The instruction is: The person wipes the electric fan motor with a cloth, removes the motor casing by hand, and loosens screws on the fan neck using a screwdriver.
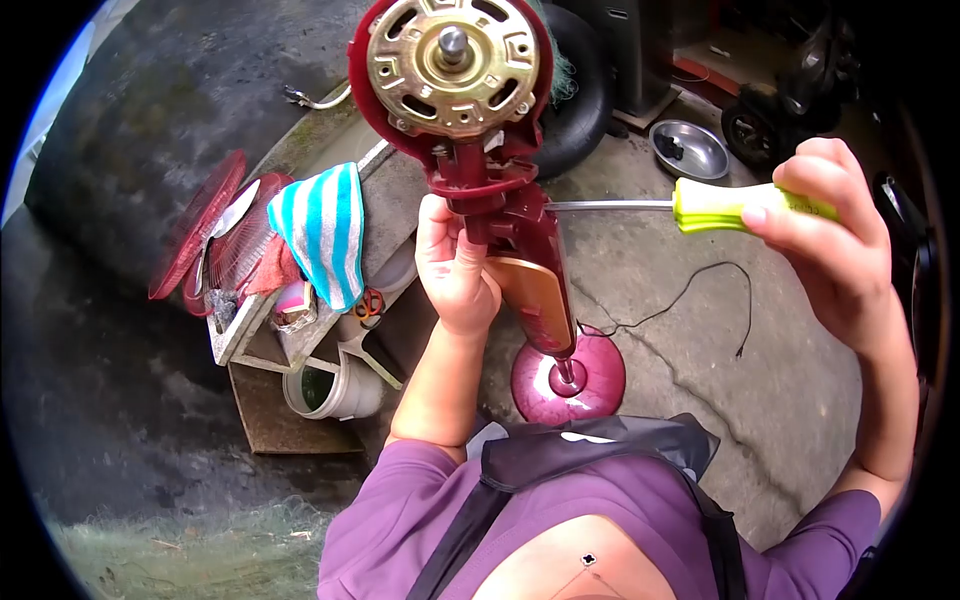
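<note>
A dark red standing fan (520, 215) rises in front of me, its blades and guard off, so the round metal motor face (453, 85) with its shaft shows. My left hand (458, 270) wraps round the fan's neck just below the motor housing. In my right hand (835, 225) is a screwdriver (755, 205) with a yellow-green handle, held level. Its shank points left, and the tip meets the side of the neck, where the exact contact is hidden. Below, the fan's round pink-purple base (568, 378) stands on the floor.
At left, a concrete ledge (290, 335) carries red fan guards (210, 235), a blue-striped towel (322, 235) and orange-handled scissors (368, 305). Below it stands a white bucket (350, 390). A black cord (690, 290) trails across the floor. Farther back are a metal bowl (690, 150) and a black tyre (575, 100).
</note>
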Demonstrator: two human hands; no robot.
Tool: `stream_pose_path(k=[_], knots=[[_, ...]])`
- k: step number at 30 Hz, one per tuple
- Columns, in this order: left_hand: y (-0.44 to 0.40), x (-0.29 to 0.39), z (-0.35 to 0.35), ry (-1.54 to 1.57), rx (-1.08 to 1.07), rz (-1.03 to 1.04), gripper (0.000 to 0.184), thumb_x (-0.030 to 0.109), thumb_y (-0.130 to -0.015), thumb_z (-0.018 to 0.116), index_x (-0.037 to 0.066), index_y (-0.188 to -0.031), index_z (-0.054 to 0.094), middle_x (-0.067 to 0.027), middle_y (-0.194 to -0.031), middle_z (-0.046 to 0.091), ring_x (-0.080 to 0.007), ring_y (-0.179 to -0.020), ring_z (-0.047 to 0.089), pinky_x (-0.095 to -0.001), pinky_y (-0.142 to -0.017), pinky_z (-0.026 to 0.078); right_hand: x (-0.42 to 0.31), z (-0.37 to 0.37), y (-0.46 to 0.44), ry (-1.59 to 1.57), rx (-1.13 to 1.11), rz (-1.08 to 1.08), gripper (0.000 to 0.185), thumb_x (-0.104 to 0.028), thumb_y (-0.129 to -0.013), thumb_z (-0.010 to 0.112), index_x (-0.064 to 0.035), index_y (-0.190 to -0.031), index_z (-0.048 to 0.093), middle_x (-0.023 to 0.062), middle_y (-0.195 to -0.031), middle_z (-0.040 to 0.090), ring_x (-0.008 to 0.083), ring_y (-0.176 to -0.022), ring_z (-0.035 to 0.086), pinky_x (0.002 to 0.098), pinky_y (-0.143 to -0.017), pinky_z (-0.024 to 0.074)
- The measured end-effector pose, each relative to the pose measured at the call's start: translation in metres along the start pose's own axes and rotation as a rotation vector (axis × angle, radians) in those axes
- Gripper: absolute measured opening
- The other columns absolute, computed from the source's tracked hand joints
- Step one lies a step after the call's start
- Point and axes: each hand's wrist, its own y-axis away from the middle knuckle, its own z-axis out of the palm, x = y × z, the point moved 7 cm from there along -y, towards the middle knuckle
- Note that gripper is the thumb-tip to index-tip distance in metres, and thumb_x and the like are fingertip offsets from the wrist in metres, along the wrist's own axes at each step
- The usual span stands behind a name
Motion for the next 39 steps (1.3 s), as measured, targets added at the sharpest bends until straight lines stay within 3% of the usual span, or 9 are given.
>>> stream_pose_path(k=[6,10,16,22,24,26,29,34,39], knots=[[0.0,0.002,0.005,-0.016,0.112,-0.039,0.028,0.013,-0.098,0.063,0.001,-0.119,0.05,-0.0089,-0.112,0.065,-0.0161,-0.102,0.063,-0.0311,-0.095,0.049,0.024,0.06,0.042,-1.728,0.202,1.436,0.042,-0.04,-0.1,0.058,-0.0015,-0.118,0.063,0.0063,-0.096,0.062,0.0077,-0.056,0.053,0.017,-0.045,0.0377],[0.001,0.004,0.006,-0.029,0.148,-0.064,0.029,0.014,-0.097,0.065,0.001,-0.119,0.05,-0.0083,-0.114,0.063,-0.0147,-0.102,0.062,-0.0298,-0.093,0.049,0.032,0.053,0.044,-1.203,0.168,1.175,0.03,-0.03,-0.096,0.063,-0.0043,-0.109,0.066,0.0061,-0.098,0.061,0.0101,-0.08,0.058,0.0233,-0.065,0.0462],[-0.002,0.005,-0.003,-0.055,0.138,-0.088,0.025,0.012,-0.099,0.061,0.0,-0.119,0.051,-0.0069,-0.112,0.062,-0.0145,-0.102,0.061,-0.0299,-0.094,0.047,-0.016,-0.002,-0.003,-0.095,0.209,-0.089,0.041,-0.002,-0.068,0.076,-0.0047,-0.108,0.066,0.0134,-0.115,0.06,0.0313,-0.095,0.058,0.0391,-0.08,0.0507],[0.004,0.006,0.003,-0.025,0.101,-0.109,0.027,0.014,-0.098,0.062,0.0,-0.119,0.051,-0.0062,-0.111,0.06,-0.0136,-0.101,0.06,-0.0293,-0.094,0.047,0.017,0.019,0.015,-1.24,0.573,0.877,0.078,-0.024,-0.089,0.068,-0.0047,-0.153,0.027,0.0142,-0.134,0.048,0.0227,-0.114,0.059,0.038,-0.095,0.0505],[0.008,0.002,0.002,-0.06,0.039,-0.073,0.04,0.009,-0.099,0.058,-0.003,-0.136,0.047,-0.0168,-0.132,0.059,-0.0265,-0.12,0.06,-0.0408,-0.106,0.046,0.023,0.048,0.045,-1.559,0.781,1.444,0.042,-0.031,-0.1,0.053,-0.0001,-0.128,0.054,0.0138,-0.113,0.062,0.0247,-0.104,0.066,0.0405,-0.101,0.0497],[0.008,0.004,0.003,-0.052,0.047,-0.067,0.04,0.008,-0.099,0.057,-0.003,-0.135,0.047,-0.0168,-0.132,0.059,-0.0263,-0.12,0.06,-0.0407,-0.106,0.046,0.013,0.052,0.034,-1.485,0.578,1.519,0.047,-0.041,-0.103,0.044,0.0025,-0.109,0.062,0.0165,-0.093,0.068,0.02,-0.078,0.07,0.0242,-0.059,0.0558],[0.006,0.007,0.001,-0.067,0.059,-0.058,0.039,0.008,-0.099,0.057,-0.003,-0.135,0.047,-0.0167,-0.132,0.059,-0.0263,-0.12,0.06,-0.0404,-0.106,0.045,0.012,0.065,0.053,-1.435,0.016,1.68,0.057,-0.049,-0.1,0.047,0.0035,-0.087,0.065,0.0046,-0.045,0.049,0.0118,-0.025,0.033,0.0227,-0.027,0.0249],[0.007,0.011,0.004,-0.066,0.14,-0.091,0.027,0.012,-0.098,0.062,-0.003,-0.118,0.053,-0.0034,-0.109,0.053,-0.0122,-0.099,0.056,-0.0279,-0.093,0.045,0.011,0.007,0.01,-0.474,0.06,0.65,0.022,-0.014,-0.085,0.068,0.0023,-0.099,0.063,0.0103,-0.082,0.06,0.0214,-0.071,0.058,0.033,-0.065,0.0462],[0.007,0.011,0.005,-0.06,0.132,-0.098,0.026,0.01,-0.097,0.061,-0.002,-0.119,0.053,-0.0042,-0.11,0.055,-0.0127,-0.099,0.056,-0.0275,-0.093,0.044,-0.028,-0.008,-0.001,-0.024,0.129,0.075,0.044,0.003,-0.065,0.078,-0.0026,-0.107,0.064,0.0131,-0.098,0.056,0.0318,-0.082,0.055,0.0392,-0.071,0.0479]])
